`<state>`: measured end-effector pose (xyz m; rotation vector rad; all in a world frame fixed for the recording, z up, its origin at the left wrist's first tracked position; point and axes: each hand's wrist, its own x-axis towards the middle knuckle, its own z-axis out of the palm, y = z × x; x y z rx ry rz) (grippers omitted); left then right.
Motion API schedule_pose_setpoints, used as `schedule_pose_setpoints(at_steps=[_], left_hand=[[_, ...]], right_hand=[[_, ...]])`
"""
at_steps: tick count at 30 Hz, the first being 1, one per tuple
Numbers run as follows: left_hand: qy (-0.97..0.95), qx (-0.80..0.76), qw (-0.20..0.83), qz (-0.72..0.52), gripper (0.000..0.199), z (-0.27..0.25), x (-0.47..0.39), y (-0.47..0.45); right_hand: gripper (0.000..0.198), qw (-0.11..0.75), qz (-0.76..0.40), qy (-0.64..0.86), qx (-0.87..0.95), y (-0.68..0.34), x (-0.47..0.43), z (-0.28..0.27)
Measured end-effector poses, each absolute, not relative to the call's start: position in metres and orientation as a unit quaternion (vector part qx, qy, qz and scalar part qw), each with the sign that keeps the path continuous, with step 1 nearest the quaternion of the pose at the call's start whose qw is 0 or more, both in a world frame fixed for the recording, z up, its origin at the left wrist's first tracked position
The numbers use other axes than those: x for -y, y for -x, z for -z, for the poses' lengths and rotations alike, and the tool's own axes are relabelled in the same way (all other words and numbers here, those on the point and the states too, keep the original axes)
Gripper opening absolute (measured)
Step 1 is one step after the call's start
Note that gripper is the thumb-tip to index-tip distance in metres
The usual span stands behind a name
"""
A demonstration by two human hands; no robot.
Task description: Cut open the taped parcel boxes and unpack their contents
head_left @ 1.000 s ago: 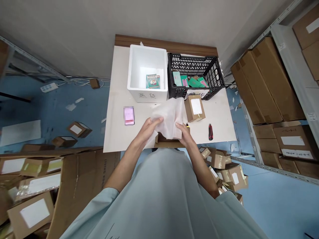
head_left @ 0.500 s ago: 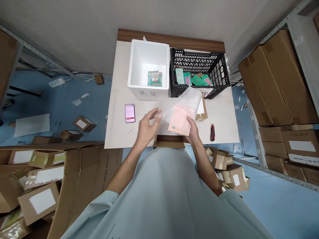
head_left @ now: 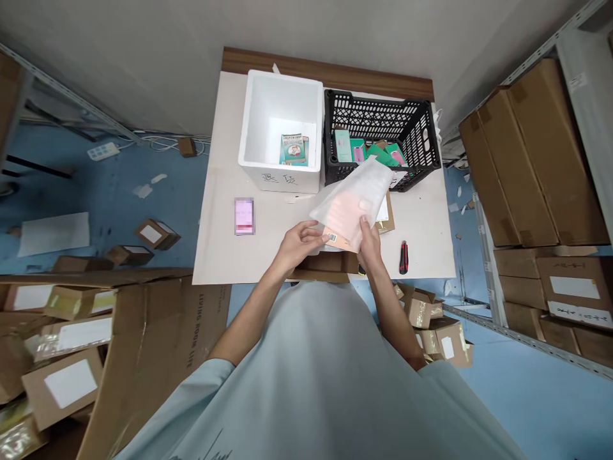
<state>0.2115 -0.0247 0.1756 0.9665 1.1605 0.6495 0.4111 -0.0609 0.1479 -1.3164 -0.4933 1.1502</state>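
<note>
A translucent white sleeve (head_left: 376, 179) covers most of a flat orange item with a barcode (head_left: 341, 239), perhaps a booklet, above the table's front edge. My right hand (head_left: 370, 246) is closed on the right side of both, thumb on top. At the barcode corner, my left hand (head_left: 302, 245) has thumb and fingers pinched together, touching the orange item's edge by the sleeve's mouth. An open cardboard box (head_left: 330, 263) sits below the hands, mostly hidden. Behind the sleeve a taped carton (head_left: 385, 220) with a white label is partly visible.
A white foam box (head_left: 282, 174) holding green booklets and a black crate (head_left: 383, 115) of green packets stand at the back of the table (head_left: 215, 255). A phone (head_left: 244, 216) lies left, a red-black utility knife (head_left: 403, 257) right. Cartons (head_left: 67, 386) fill both sides.
My left hand has moved right from the sleeve's loose edge to the orange item's barcode corner. The sleeve has shifted slightly, and the whole view has moved a little.
</note>
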Motion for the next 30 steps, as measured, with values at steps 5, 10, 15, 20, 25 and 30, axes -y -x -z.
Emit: schedule_pose_setpoints(at_steps=[5,10,15,20,25,30], left_hand=[[-0.442,-0.495,0.679,-0.312,0.067,-0.183,0.024,-0.211],[-0.437,-0.524,0.645,-0.345,0.066,-0.188,0.021,-0.192],[-0.409,-0.567,0.587,-0.408,0.063,-0.187,0.011,-0.153],[-0.392,-0.574,0.559,-0.452,0.057,-0.190,0.002,-0.123],[-0.392,-0.552,0.576,-0.459,0.054,-0.199,0.001,-0.126],[-0.377,-0.513,0.632,-0.443,0.053,-0.200,0.008,-0.142]], right_hand=[[0.076,0.606,-0.494,0.574,0.244,-0.418,0.060,-0.153],[0.060,0.574,-0.421,0.616,0.338,-0.438,0.058,-0.171],[0.044,0.508,-0.332,0.662,0.440,-0.456,0.078,-0.188],[0.041,0.333,-0.296,0.669,0.595,-0.450,0.113,-0.179],[0.056,0.119,-0.251,0.642,0.715,-0.421,0.123,-0.145],[0.048,0.035,-0.302,0.579,0.757,-0.402,0.122,-0.116]])
